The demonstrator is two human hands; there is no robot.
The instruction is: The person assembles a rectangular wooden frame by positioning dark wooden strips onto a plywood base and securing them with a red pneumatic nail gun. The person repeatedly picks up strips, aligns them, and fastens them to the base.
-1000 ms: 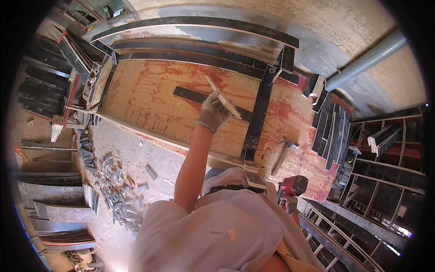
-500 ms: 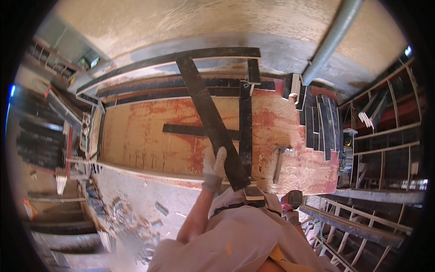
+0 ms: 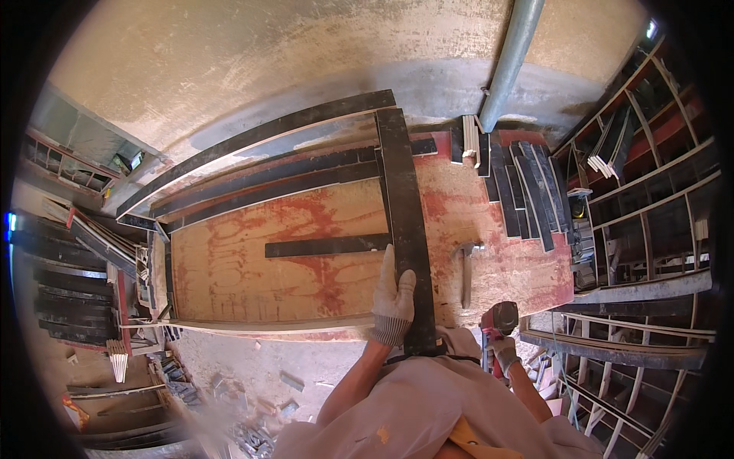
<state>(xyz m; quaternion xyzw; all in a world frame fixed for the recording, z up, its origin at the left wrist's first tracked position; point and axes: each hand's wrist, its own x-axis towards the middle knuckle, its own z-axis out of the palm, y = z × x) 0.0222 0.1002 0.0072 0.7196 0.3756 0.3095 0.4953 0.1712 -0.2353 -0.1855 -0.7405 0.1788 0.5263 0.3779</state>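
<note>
My left hand (image 3: 394, 298), in a pale knit glove, grips the left edge of a long black board (image 3: 407, 206), thumb over its face. This board runs from near my waist to the far long black rail (image 3: 267, 141), its far end meeting the rail's right end. Down at my right side, my gloved right hand (image 3: 505, 352) is closed around a red and black nail gun (image 3: 501, 317). A shorter black strip (image 3: 325, 245) lies on the bench, its right end near my left fingertips. Right of the board rests a hammer (image 3: 466, 275).
The wooden bench top (image 3: 252, 283) is stained red. Several black strips (image 3: 527, 191) lie at its right end. Beyond stands a wall with a grey pipe (image 3: 511, 69). Racks of frames (image 3: 650, 222) rise on the right; offcuts (image 3: 290, 381) litter the floor on the left.
The black board has swung from a slant to nearly straight away from me, its far end moving right to the rail's corner. My right hand with the nail gun has come further into view.
</note>
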